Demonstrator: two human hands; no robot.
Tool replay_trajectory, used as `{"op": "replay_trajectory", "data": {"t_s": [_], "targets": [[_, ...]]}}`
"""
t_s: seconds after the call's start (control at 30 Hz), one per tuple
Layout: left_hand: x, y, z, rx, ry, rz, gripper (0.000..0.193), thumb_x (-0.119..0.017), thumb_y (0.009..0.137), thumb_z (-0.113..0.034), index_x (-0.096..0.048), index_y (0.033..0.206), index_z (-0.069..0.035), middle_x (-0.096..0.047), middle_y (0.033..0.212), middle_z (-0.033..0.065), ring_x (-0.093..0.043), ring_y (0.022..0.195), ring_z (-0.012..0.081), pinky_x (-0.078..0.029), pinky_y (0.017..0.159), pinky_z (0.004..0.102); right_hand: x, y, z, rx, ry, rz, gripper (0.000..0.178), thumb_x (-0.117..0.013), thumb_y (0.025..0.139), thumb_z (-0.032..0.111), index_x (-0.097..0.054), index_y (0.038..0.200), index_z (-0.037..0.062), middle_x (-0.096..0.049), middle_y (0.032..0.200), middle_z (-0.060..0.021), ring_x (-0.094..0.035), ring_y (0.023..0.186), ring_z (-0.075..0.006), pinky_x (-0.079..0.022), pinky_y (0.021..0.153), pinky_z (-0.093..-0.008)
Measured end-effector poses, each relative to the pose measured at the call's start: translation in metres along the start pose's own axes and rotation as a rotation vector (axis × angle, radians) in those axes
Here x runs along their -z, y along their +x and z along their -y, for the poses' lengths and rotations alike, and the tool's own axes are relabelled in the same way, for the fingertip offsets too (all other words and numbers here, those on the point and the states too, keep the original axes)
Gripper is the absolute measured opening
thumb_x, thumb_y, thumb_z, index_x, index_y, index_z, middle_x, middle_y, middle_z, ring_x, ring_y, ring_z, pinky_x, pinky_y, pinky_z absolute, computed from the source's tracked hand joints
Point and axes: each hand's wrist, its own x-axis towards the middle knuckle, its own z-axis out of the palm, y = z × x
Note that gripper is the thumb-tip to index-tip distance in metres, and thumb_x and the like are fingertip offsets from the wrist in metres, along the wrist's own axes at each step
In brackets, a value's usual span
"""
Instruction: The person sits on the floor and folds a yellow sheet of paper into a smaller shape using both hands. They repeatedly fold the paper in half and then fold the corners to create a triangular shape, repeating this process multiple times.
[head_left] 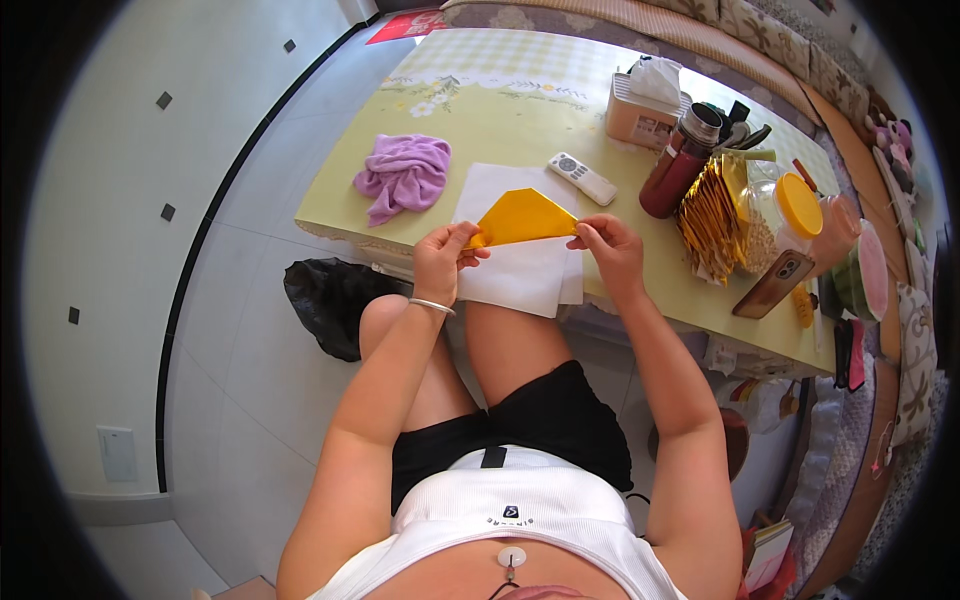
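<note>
A folded piece of shiny gold paper (pixel 527 217) is stretched between my two hands, its long straight edge toward me and its top corners cut slantwise by folds. My left hand (pixel 445 256) pinches its left end, where the paper curls a little at the fingers. At the right tip, the thumb and fingers of my right hand (pixel 612 252) are closed on the paper. Beneath it, white paper sheets (pixel 515 278) lie on the table and reach over its near edge. A white remote control (pixel 582 178) rests just beyond my right hand.
A purple cloth (pixel 404 176) lies crumpled at the table's left. On the right stand a dark red thermos (pixel 680 165), a stack of folded gold papers (pixel 712 222), a yellow-lidded jar (pixel 785 215), a phone (pixel 773 285) and a tissue box (pixel 645 108). A black bag (pixel 335 305) sits below the table's left corner.
</note>
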Motion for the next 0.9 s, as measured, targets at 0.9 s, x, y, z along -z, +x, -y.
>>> {"op": "replay_trajectory", "data": {"t_s": [0.9], "targets": [[-0.013, -0.032, -0.016, -0.014, 0.392, 0.120, 0.007, -0.075, 0.079, 0.002, -0.070, 0.084, 0.000, -0.070, 0.076, 0.0064, -0.063, 0.065, 0.0104, -0.049, 0.060, 0.0232, 0.014, -0.038, 0.046, -0.285, -0.127, -0.006, 0.011, -0.067, 0.094, 0.010, -0.068, 0.095, -0.0011, -0.070, 0.079, -0.0051, -0.068, 0.060, -0.0100, -0.050, 0.051, -0.0209]]}}
